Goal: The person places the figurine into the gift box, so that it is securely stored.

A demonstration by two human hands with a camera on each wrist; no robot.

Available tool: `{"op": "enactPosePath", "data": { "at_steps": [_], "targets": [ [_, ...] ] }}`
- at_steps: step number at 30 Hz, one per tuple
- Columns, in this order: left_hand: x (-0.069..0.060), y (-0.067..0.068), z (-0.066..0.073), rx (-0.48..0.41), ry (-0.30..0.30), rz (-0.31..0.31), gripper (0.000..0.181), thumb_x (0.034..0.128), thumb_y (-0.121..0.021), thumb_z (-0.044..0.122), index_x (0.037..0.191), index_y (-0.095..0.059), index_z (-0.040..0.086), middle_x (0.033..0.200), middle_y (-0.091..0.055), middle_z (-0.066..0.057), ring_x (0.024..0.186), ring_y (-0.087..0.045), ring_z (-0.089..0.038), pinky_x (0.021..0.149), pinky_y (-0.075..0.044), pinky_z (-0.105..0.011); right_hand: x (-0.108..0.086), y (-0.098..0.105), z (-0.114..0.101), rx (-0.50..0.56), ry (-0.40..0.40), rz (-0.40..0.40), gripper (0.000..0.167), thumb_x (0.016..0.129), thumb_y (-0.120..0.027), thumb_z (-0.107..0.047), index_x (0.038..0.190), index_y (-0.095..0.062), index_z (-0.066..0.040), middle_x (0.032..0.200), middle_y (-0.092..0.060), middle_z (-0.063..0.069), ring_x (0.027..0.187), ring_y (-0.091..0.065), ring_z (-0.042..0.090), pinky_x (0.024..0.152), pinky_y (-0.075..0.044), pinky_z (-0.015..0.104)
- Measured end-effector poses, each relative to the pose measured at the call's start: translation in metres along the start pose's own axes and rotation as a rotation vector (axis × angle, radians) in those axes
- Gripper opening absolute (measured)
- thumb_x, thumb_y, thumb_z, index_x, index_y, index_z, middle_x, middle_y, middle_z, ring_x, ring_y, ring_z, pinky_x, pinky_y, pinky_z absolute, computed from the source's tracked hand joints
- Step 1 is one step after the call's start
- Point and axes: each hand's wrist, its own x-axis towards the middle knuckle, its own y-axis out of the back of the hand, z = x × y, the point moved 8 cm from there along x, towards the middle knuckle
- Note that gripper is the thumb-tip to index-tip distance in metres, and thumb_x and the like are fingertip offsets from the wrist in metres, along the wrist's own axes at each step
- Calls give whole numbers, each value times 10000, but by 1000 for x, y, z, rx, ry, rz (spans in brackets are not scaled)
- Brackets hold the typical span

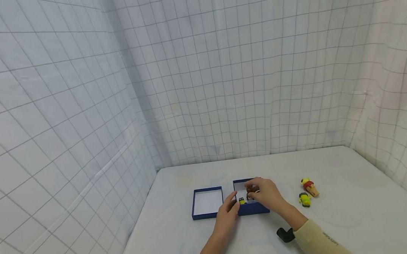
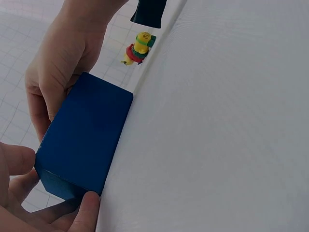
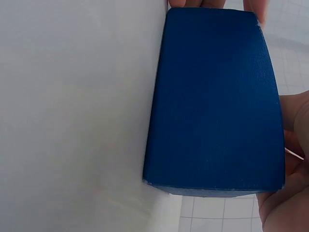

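Note:
A blue box [image 1: 253,209] with a pale inside lies on the white table, its opening facing up. My left hand [image 1: 226,217] grips its left end, with fingertips [image 2: 87,208] against the corners in the left wrist view. Over the box, my right hand [image 1: 266,194] pinches a small brown figure [image 1: 249,192] between thumb and fingers; part of it is hidden by the hand. Inside, near the front wall, sits a small yellow figure [image 1: 241,201]. From the right wrist view, the box's blue outer wall [image 3: 217,101] hides what the right hand holds.
A shallow blue-rimmed lid [image 1: 207,215] lies left of the box. To the right are a yellow figure in red [image 1: 307,184], a tan piece against it, and a yellow-green figure [image 1: 305,200]. A dark bent object [image 1: 284,235] lies beside the right forearm.

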Motion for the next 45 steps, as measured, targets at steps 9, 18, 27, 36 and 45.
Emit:
{"op": "enactPosePath", "data": {
  "at_steps": [9, 18, 27, 36, 45],
  "targets": [
    [0, 1, 1, -10, -4, 0, 449, 1055, -537, 291, 1502, -487, 306, 1515, -463, -170, 1292, -534, -321, 959, -526, -428, -1, -5, -2, -80, 20, -7, 304, 801, -840, -53, 1081, -760, -138, 959, -717, -59, 802, -679, 61, 678, -561, 270],
    [-1, 1, 2, 1, -15, 4, 449, 1053, -541, 287, 1499, -489, 303, 1506, -468, -189, 1293, -534, -350, 943, -535, -448, 1, -9, -1, -144, 31, -46, 290, 801, -839, -65, 1067, -766, -152, 930, -714, -87, 766, -650, 28, 681, -546, 270],
    [-1, 0, 4, 1, -16, 2, 450, 1052, -541, 279, 1499, -490, 296, 1505, -470, -187, 1285, -540, -329, 933, -539, -428, 3, -12, -4, -175, 31, -133, 252, 810, -825, -65, 1048, -777, -132, 861, -724, -81, 747, -650, 42, 712, -560, 358],
    [0, -1, 2, 26, -25, 9, 449, 1050, -547, 271, 1496, -497, 288, 1486, -495, -178, 1247, -563, -294, 903, -549, -408, 4, -13, -8, -205, 80, -210, 207, 829, -811, -62, 1031, -776, -96, 863, -728, -49, 786, -684, 91, 718, -575, 344],
    [2, -1, 0, 30, -11, 10, 453, 1055, -534, 279, 1504, -482, 312, 1504, -476, -170, 1292, -535, -326, 922, -546, -414, 8, -12, -17, -190, 159, -334, 167, 824, -806, -25, 983, -787, -69, 879, -743, -19, 819, -704, 120, 719, -578, 330]
  ]
}}
